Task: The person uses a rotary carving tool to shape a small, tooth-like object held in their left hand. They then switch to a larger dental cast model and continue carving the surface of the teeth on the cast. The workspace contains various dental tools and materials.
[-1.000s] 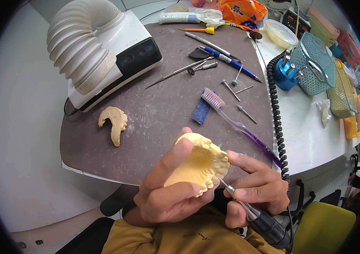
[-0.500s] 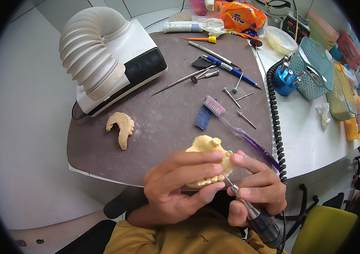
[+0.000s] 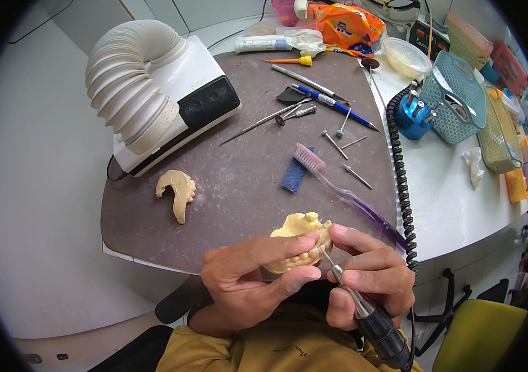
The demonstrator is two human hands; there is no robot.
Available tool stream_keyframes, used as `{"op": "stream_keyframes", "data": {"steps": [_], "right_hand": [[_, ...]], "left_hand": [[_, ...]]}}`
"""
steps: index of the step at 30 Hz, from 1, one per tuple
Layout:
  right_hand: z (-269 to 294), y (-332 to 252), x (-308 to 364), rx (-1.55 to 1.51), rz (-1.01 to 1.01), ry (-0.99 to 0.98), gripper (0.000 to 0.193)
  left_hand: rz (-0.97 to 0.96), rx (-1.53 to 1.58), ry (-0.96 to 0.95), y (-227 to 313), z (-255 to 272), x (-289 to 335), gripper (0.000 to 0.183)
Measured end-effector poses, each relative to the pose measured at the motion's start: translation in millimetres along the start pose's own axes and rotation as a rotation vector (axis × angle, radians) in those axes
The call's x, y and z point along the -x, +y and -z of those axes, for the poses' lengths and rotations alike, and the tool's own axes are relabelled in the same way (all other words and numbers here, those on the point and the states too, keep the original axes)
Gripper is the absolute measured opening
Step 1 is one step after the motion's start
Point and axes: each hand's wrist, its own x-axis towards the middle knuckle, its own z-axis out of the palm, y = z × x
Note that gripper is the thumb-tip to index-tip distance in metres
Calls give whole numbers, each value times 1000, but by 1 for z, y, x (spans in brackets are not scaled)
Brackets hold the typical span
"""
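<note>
Near the front edge of the brown mat, my left hand (image 3: 254,273) grips a cream plaster dental model (image 3: 290,227) between thumb and fingers. A row of moulded teeth faces my right hand. My right hand (image 3: 372,273) is wrapped around a handpiece (image 3: 378,332) with a silver nose and black body, holding it like a pen. Its thin bur tip (image 3: 324,253) reaches the teeth of the model; whether it touches cannot be told. My right forefinger rests against the model's edge. Part of the model is hidden behind my left fingers.
A second, curved plaster piece (image 3: 178,193) lies left on the mat. Behind it stands a white suction box (image 3: 199,80) with a ribbed hose. A purple toothbrush (image 3: 354,199), blue abrasive strip (image 3: 297,173), burs and a blue pen (image 3: 332,104) lie ahead. A coiled black cable (image 3: 402,186) runs along the right.
My left hand has tilted the dental model and shifted its fingers, so more of the tooth row shows. The handpiece has moved slightly left and up with my right hand.
</note>
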Motion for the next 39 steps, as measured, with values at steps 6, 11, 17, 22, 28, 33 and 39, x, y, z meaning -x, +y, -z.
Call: {"op": "stream_keyframes", "data": {"steps": [6,11,17,22,28,33,39], "right_hand": [[1,0,-2,25,3,-16,31],[0,1,-2,12,-7,-12,30],[0,2,-2,-36,-23,-21,30],[2,1,-3,-33,-23,8,31],[-2,1,-3,63,17,32,31],[-4,5,-3,119,47,7,28],[-6,5,-3,24,38,71,26]], "left_hand": [[-43,-60,21,-2,-2,0,34],[-49,-124,27,-1,-3,3,34],[-29,-36,113,-3,-7,8,36],[171,75,129,6,-6,5,35],[34,-28,50,-2,-2,-1,31],[141,131,152,1,-9,0,29],[-19,-209,134,-4,-7,2,31]]}}
